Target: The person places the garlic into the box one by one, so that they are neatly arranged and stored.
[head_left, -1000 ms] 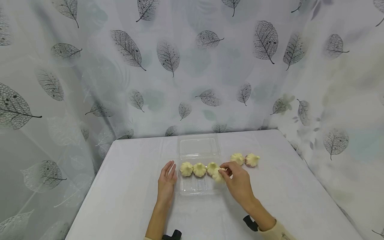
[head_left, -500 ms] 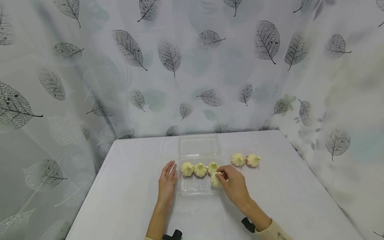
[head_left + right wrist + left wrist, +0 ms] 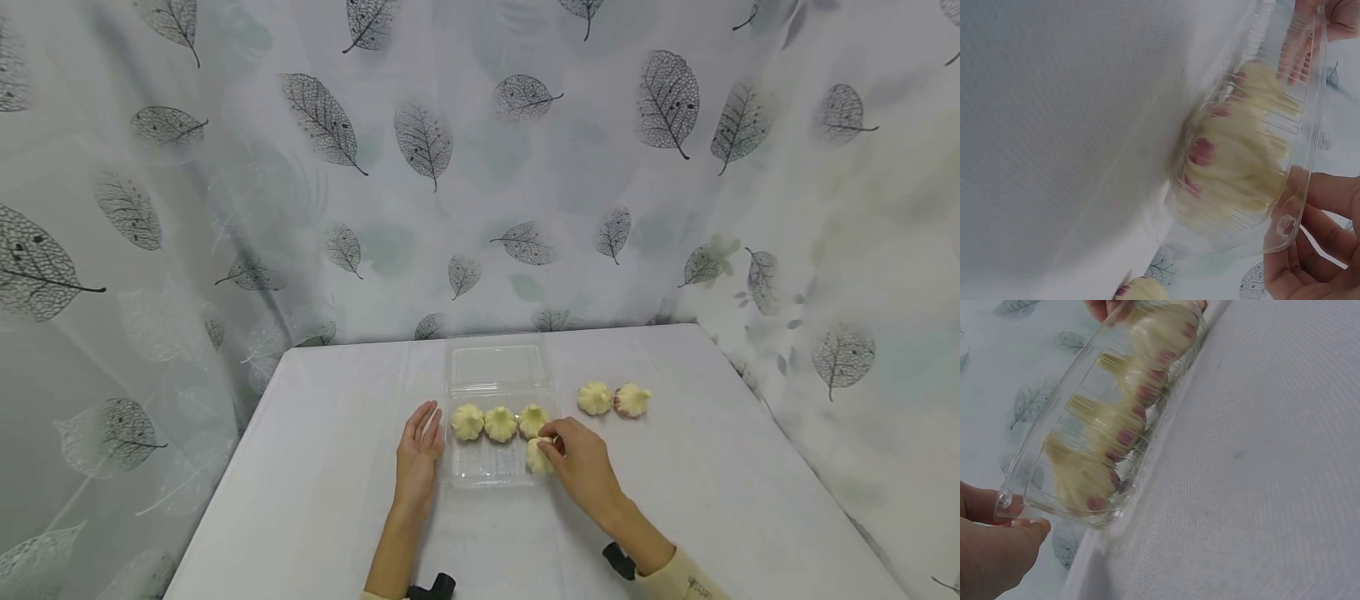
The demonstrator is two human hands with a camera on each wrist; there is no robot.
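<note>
A clear plastic clamshell box [image 3: 480,475] lies with its lid raised back. Three pale garlic bulbs [image 3: 500,425] form a row along its rear half. My right hand [image 3: 588,467] pinches another garlic bulb [image 3: 537,457] between thumb and fingers in the front right corner of the box. Through the clear wall in the right wrist view, bulbs [image 3: 1235,153] with purple patches overlap one another. My left hand [image 3: 417,458] touches the box's left side with its fingers extended; its thumb [image 3: 1035,530] shows at the rim in the left wrist view.
Two more garlic bulbs [image 3: 595,399] [image 3: 632,401] sit on the white-covered table [image 3: 337,450], right of the box. The lid [image 3: 498,365] lies towards the table's back edge. A leaf-print curtain [image 3: 465,167] hangs behind and along both sides.
My right hand has moved slightly left and towards me, bringing its garlic bulb down into the box's front right corner. The left hand stays at the box's side.
</note>
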